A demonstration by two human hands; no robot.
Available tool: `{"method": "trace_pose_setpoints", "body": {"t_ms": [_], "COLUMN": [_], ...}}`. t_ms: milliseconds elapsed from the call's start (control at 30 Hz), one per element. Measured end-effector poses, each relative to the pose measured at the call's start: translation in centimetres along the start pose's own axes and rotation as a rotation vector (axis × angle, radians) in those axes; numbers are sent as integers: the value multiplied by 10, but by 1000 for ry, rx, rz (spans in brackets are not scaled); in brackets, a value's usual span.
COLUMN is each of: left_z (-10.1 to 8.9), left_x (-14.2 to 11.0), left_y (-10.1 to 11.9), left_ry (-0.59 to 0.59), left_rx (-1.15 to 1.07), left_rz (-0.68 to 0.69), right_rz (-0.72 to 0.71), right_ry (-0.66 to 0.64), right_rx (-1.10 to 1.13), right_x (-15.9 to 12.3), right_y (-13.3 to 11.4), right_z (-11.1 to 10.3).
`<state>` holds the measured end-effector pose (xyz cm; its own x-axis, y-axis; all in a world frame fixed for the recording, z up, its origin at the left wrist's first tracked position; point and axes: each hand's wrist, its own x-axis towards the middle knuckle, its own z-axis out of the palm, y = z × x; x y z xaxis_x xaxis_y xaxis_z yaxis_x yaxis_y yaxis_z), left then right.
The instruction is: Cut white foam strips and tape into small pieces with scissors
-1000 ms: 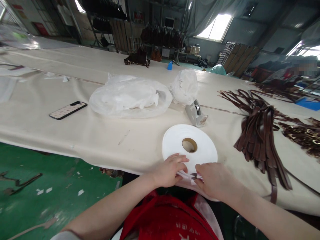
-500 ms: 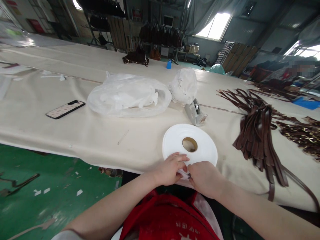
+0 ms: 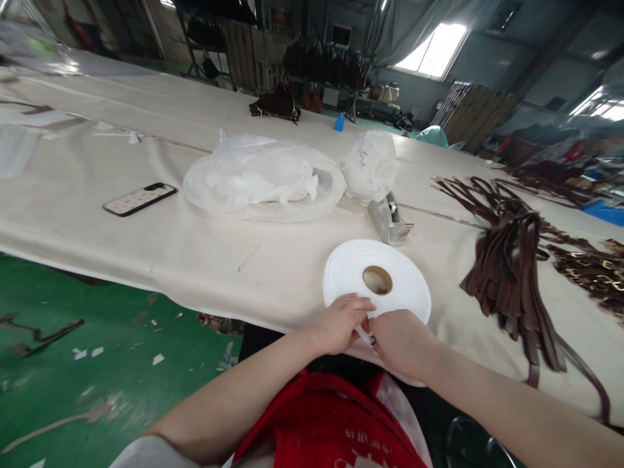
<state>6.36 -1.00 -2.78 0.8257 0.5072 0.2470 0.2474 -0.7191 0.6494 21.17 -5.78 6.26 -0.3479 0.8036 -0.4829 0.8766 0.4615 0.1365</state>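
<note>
A wide, flat roll of white tape [image 3: 341, 270] with a brown core lies on the table close to its front edge. My left hand [image 3: 344, 322] rests at the near rim of the roll, its fingers bent and closed on a whitish bit of tape there. Against it, my right hand [image 3: 402, 341] is curled shut at the same bit, with a small dark thing by its fingertips that I cannot make out. The palms and most fingertips are hidden. Just beyond the roll stands a grey metal tape dispenser [image 3: 389, 221].
Crumpled clear plastic bags [image 3: 263, 179] lie behind the roll, and a phone [image 3: 140, 199] is to the left. A bundle of brown leather straps [image 3: 511, 260] sits at right, near straps with gold buckles [image 3: 592, 270]. Scraps litter the green floor [image 3: 121, 364].
The camera view has turned slightly, so everything sits a little further right in the picture. Both hands stay together at the roll's near rim, with only slight finger movement.
</note>
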Motion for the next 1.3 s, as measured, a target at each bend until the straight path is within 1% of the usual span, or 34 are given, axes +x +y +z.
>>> {"method": "trace_pose_setpoints", "body": {"t_ms": [133,300,500,633,800,900,1167,1300], "left_z": [2,2,0,2,4,4,-3,-4], "left_x": [-1,0,0,-1,-1,0,1,1], "left_y": [-2,-6,-7,-9,-10,-10,-7,-5], "left_ry": [17,27,32,35,65,52,7,5], "left_rx": [-18,-39,-66,-60,-68,-63,-89,-88], "left_rz": [-4,9,23,33,43,42,17,5], "right_rz": [-11,-1,76,125,88,69,44,30], "right_ry": [14,11,58,55,-9,-20,-18,-22], "right_rx": [-14,-24,-59,-58,-40,-31,0,5], "right_x": [2,0,-12,-14,-3,2,-2,-1], "right_y": [1,-2,-7,-9,-14,-16,-9,-8], "right_z": [4,3,5,7,8,9,7,8]}}
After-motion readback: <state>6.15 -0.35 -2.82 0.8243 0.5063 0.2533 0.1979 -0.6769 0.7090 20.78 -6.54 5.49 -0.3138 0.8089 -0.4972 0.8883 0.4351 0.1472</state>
